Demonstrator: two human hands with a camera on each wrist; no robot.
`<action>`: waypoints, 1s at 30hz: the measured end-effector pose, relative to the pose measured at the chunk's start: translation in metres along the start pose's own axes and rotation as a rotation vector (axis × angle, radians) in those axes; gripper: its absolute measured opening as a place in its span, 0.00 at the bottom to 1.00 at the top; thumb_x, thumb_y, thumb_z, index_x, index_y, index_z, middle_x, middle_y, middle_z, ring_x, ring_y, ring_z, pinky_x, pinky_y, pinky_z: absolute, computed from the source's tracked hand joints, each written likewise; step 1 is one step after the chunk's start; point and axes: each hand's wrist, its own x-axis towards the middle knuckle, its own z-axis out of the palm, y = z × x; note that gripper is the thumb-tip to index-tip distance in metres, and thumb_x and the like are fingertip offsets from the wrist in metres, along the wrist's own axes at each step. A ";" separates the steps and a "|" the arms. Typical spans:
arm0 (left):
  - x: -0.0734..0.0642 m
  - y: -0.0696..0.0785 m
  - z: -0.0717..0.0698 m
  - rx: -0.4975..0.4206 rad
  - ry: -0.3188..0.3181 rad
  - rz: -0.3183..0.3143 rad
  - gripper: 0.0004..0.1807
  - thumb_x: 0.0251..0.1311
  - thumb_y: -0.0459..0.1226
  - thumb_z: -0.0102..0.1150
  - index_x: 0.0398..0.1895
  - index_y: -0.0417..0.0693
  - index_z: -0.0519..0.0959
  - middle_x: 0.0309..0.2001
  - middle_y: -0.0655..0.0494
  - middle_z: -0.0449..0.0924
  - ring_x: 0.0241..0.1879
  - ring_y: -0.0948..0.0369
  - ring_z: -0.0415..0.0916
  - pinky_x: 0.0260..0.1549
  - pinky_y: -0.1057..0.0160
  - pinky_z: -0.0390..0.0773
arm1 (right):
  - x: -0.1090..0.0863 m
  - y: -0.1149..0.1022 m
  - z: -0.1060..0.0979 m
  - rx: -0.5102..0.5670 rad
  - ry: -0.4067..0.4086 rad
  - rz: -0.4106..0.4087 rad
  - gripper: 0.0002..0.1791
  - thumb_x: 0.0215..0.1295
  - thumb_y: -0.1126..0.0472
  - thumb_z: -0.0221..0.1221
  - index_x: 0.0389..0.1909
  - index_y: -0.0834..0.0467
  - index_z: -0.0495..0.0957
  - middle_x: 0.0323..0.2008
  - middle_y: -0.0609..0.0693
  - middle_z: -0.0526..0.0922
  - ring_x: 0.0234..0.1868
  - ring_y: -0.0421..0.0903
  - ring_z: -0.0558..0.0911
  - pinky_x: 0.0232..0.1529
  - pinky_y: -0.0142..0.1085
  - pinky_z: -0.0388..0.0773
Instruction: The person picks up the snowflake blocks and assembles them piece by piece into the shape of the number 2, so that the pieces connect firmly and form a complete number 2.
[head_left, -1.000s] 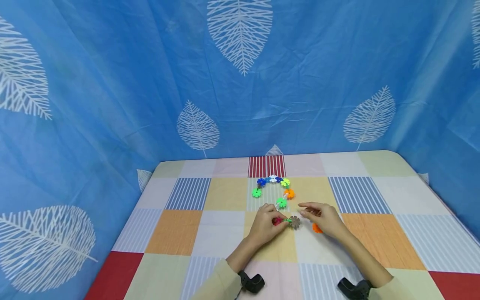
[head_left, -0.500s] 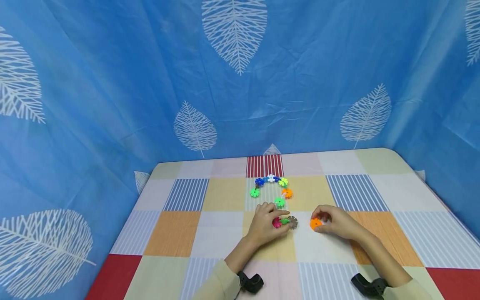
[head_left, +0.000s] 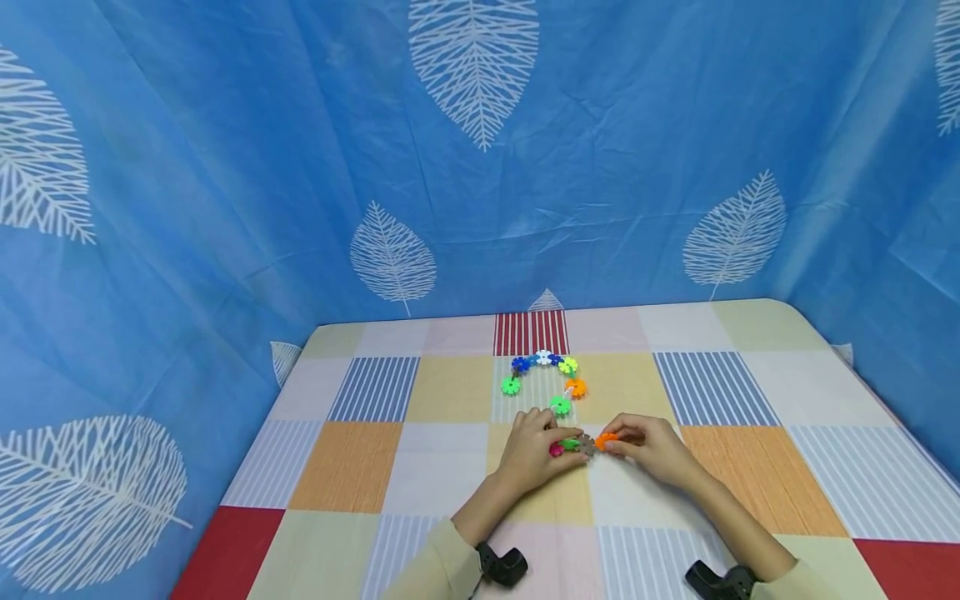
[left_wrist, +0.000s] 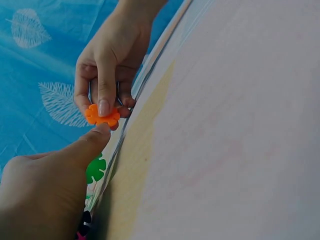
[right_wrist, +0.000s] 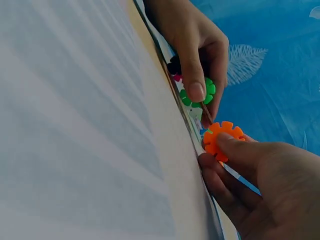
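Observation:
My left hand (head_left: 527, 454) pinches a grey-brown snowflake disc (head_left: 587, 446) between thumb and fingers. A green disc (head_left: 571, 444) and a pink disc (head_left: 556, 450) are joined in a row with it, partly hidden by the hand. My right hand (head_left: 660, 450) pinches an orange snowflake disc (head_left: 604, 440) by its outer side. In the right wrist view the orange disc (right_wrist: 226, 136) meets the edge-on brown disc (right_wrist: 206, 114); whether their slots interlock I cannot tell. A green disc (right_wrist: 210, 92) shows behind the left thumb there.
Beyond the hands, a curved chain of linked discs lies on the checked cloth (head_left: 442, 467), with a green disc (head_left: 560, 406) at its near end and another green disc (head_left: 511, 386) at its left end. A blue leaf-patterned curtain (head_left: 570, 208) surrounds the table.
My right hand reached the orange disc on the table, took it between thumb and fingers, and carried it left to the brown disc. The left hand stayed nearly in place, keeping its row.

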 end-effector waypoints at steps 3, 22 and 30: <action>0.000 0.000 0.000 0.010 0.004 0.006 0.21 0.45 0.59 0.65 0.38 0.60 0.85 0.24 0.66 0.61 0.24 0.68 0.51 0.27 0.70 0.50 | 0.000 -0.004 0.003 -0.032 0.050 -0.034 0.07 0.52 0.67 0.65 0.31 0.54 0.80 0.28 0.46 0.84 0.31 0.39 0.82 0.32 0.30 0.78; -0.002 0.000 -0.002 0.023 0.017 -0.016 0.19 0.46 0.58 0.65 0.37 0.60 0.86 0.25 0.66 0.63 0.24 0.68 0.53 0.28 0.69 0.51 | 0.000 -0.036 -0.001 -0.034 0.066 -0.130 0.08 0.51 0.73 0.63 0.33 0.61 0.80 0.29 0.53 0.83 0.27 0.43 0.79 0.27 0.30 0.76; -0.002 0.001 -0.001 0.032 0.012 -0.025 0.18 0.46 0.58 0.64 0.37 0.61 0.85 0.25 0.66 0.64 0.24 0.68 0.54 0.29 0.68 0.53 | -0.001 -0.033 0.000 -0.033 0.079 -0.142 0.08 0.51 0.73 0.64 0.33 0.62 0.81 0.29 0.52 0.83 0.28 0.44 0.81 0.29 0.31 0.77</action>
